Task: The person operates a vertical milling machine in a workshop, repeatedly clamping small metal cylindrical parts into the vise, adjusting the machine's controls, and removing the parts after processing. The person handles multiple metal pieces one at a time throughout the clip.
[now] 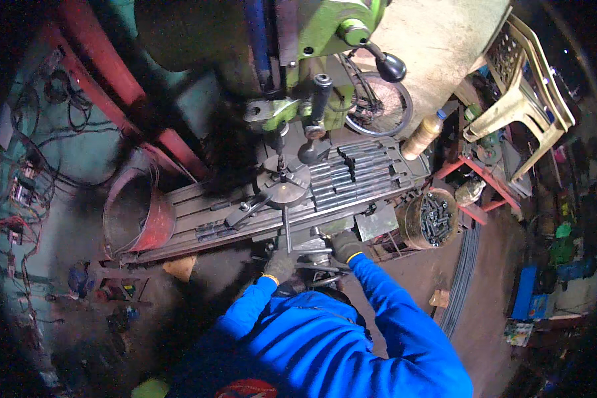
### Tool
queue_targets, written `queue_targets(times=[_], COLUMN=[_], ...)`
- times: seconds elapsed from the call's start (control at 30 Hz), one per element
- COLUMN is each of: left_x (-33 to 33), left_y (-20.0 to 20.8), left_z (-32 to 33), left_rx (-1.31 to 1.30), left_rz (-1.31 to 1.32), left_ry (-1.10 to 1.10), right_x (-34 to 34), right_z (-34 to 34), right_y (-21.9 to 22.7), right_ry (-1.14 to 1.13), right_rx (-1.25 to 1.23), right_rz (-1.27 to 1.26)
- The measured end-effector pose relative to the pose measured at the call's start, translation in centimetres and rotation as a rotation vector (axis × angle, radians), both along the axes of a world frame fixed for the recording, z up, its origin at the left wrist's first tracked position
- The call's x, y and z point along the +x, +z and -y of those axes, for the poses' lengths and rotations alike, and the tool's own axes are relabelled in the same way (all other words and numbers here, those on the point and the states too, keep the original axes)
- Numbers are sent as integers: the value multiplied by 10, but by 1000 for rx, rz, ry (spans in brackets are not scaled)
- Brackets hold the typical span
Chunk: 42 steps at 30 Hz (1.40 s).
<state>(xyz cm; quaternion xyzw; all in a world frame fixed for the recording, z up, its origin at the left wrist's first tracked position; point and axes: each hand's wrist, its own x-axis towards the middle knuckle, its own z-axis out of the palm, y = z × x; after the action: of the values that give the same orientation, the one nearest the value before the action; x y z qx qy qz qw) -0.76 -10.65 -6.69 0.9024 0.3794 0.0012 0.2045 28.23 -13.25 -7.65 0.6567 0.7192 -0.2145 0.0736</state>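
Note:
My gloved left hand (281, 265) is closed round the lower end of a metal rod (286, 229), which sticks out toward me from the round chuck (284, 180). A horizontal metal bar (314, 251) runs between my two hands, just below the machine table's front edge. My right hand (345, 247), in a dark glove with a yellow cuff, has its fingers curled beside a small shiny metal end; what lies inside them is hidden. Over the chuck stands the drill spindle (280, 149), its tool pointing down at the chuck's middle.
Metal bars (351, 178) lie in rows on the slotted machine table (179, 215). At its right end stands a bottle (423, 136); below that, a bucket (412, 222) holds metal parts (438, 219). A red bucket (156, 219) stands left. A lever with a black knob (391, 67) juts out above.

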Motion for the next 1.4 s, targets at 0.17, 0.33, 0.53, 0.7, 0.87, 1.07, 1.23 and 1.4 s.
queue_targets(times=[0.17, 0.33, 0.53, 0.7, 0.87, 1.07, 1.23, 1.4], left_x=[14, 12, 15, 11, 12, 15, 12, 22], left_y=[1, 3, 40, 36, 38, 41, 106, 67], left_z=[0, 2, -5, -8, -9, -11, -35, -7], left_rx=[-9, -75, -205, -233, -235, -561, -1331, -424], left_rz=[-32, 48, 29, 15, 34, 133, 426, -24], left_ry=[-10, 9, 62, 28, -6, 362, 546, 300], right_x=[52, 93, 96, 58, 44, 0, -17, 25], right_z=[35, 54, 67, 55, 47, 31, 22, 24], right_y=[108, 245, 308, 332, 351, 348, 288, 253], right_ry=[11, 151, 309, 376, 363, 425, 485, 515], right_rx=[-116, -72, -12, 94, 83, -87, -161, -132], right_rz=[-133, 62, 222, 309, 370, 353, 31, 18])
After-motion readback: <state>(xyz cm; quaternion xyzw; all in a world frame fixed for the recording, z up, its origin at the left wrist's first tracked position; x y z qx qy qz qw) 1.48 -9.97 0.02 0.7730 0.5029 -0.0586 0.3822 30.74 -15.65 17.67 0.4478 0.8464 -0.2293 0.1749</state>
